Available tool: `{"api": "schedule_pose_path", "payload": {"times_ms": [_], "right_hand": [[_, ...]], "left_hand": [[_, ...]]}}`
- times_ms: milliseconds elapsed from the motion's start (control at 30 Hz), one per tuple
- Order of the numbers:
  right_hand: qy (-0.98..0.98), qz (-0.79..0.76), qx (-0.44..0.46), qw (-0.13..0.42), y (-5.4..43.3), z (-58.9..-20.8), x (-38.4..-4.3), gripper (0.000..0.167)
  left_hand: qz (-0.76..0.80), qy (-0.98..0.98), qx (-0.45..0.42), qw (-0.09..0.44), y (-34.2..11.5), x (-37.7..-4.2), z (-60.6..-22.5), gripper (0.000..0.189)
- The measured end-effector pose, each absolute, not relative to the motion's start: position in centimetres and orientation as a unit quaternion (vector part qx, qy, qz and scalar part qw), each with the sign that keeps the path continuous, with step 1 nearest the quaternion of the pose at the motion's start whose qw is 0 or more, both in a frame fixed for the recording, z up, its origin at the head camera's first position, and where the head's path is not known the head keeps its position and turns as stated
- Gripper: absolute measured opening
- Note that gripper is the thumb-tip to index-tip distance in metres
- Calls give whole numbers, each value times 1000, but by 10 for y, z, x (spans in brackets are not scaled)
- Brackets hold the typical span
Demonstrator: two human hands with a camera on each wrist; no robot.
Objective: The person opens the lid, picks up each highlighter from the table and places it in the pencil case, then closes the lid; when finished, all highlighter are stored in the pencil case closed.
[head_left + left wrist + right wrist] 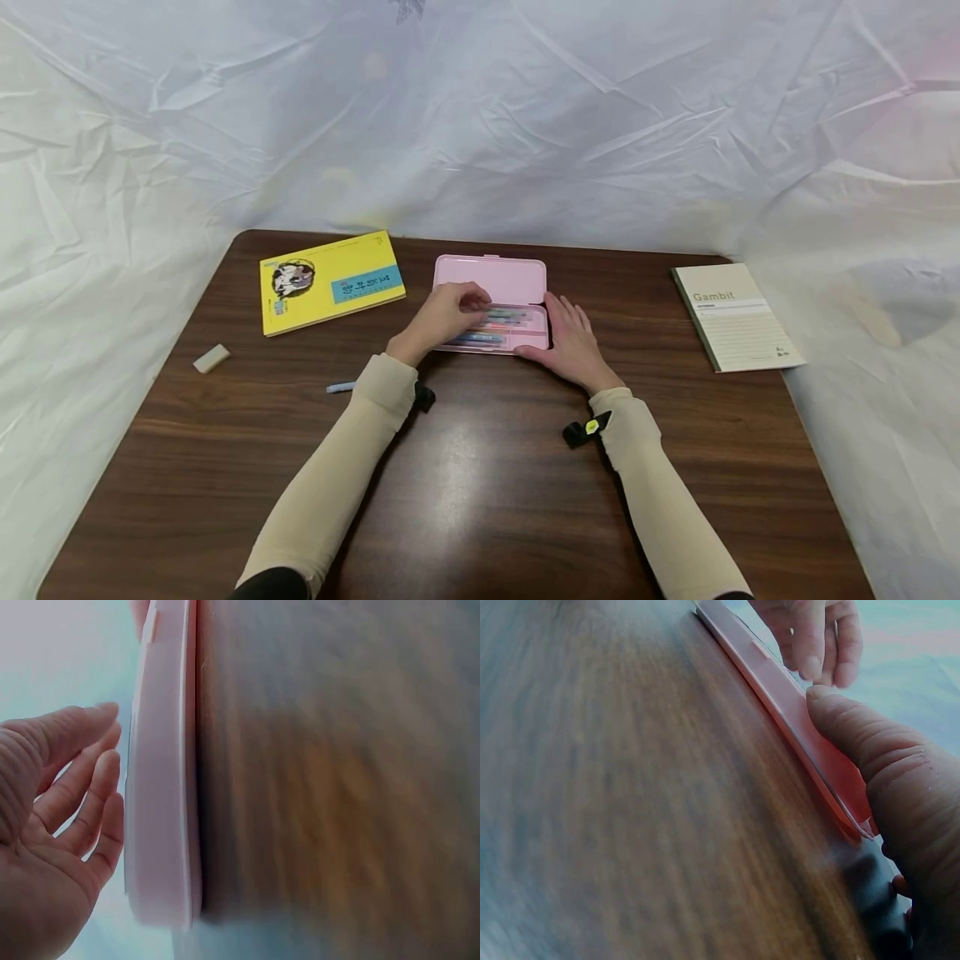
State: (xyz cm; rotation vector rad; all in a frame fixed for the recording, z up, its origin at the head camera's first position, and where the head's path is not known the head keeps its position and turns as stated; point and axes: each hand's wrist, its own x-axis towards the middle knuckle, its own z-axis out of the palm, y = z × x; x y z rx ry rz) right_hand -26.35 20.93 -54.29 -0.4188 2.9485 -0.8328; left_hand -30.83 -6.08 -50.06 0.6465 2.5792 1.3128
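Observation:
A pink pencil case [491,279] lies on the table with its lid tipped back. Several pens [480,338] fill its compartments. Over the left part of the case is my left hand [447,315], its fingers loosely bent. Nothing shows between the thumb and fingers of that hand in the left wrist view, where the case's pink side wall [159,780] stands beside the fingertips. My right hand [570,343] holds the case's right end, thumb at the front corner and fingers along the far side. The right wrist view shows the thumb [855,731] against the case's wall.
To the left, a yellow book [322,287] lies behind a white eraser [212,358]. A light blue pen [341,387] pokes out beside my left sleeve. On the right edge of the table [675,467] rests a notebook [738,321]. White sheeting [480,125] hangs behind.

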Motion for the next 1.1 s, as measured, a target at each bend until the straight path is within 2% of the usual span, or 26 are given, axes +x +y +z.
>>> {"api": "schedule_pose_path", "payload": {"times_ms": [267, 800, 1100], "right_hand": [[952, -270, -140, 16, 211, -544, -265, 121], [950, -276, -143, 19, 211, -549, -266, 125], [952, -271, -145, 17, 213, -547, -265, 123]], "left_hand": [[472, 858, 188, 78, -91, -279, -495, 22], [401, 894, 163, 112, -183, -226, -496, 40], [373, 907, 142, 136, -220, -204, -497, 51]]}}
